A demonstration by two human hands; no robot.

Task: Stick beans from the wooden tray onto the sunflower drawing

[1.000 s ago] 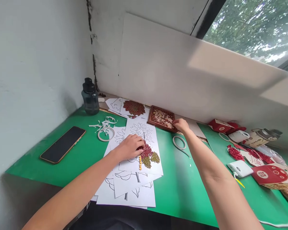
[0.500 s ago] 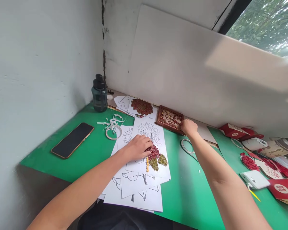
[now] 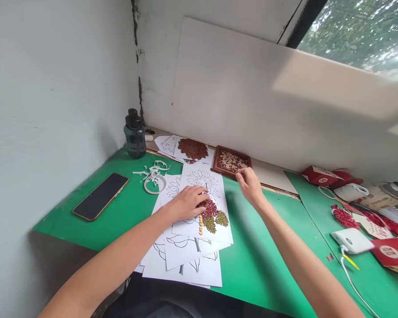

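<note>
Green tabletop (image 3: 248, 269), red beans (image 3: 211, 208) partly beneath the left fingers (image 3: 197, 198)

Red beans (image 3: 210, 209) partly behind left hand (image 3: 187, 202)

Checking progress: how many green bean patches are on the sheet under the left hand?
2. One patch lies just right of the yellow row; the other patch lies farther right, near the red beans. The left hand covers part of the sheet, so more may be hidden.
</note>
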